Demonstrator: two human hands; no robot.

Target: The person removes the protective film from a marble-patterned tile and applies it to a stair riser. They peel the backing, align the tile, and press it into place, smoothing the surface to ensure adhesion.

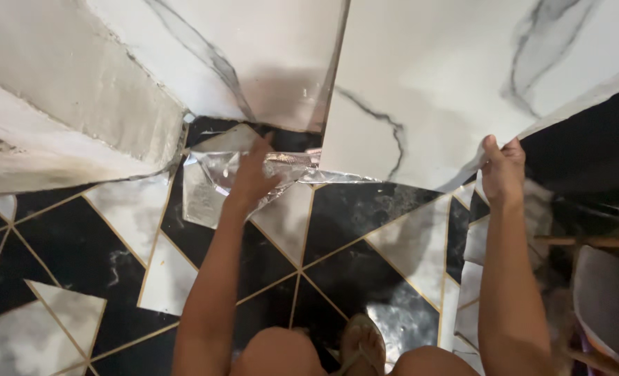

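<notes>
At frame centre, the marble-look sheet (427,90) was mid-application, possibly its clear backing film (219,177) peeling. The left hand (254,174) pressed open-fingered on the film; the right hand (502,170) pinched the sheet's lower-right edge. Smoothing needs even tension.

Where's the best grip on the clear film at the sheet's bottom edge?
Grip the loose crumpled flap of the film by the left hand, coming from below. It has lifted off the marble sheet there; elsewhere it seems to lie flat.
</notes>
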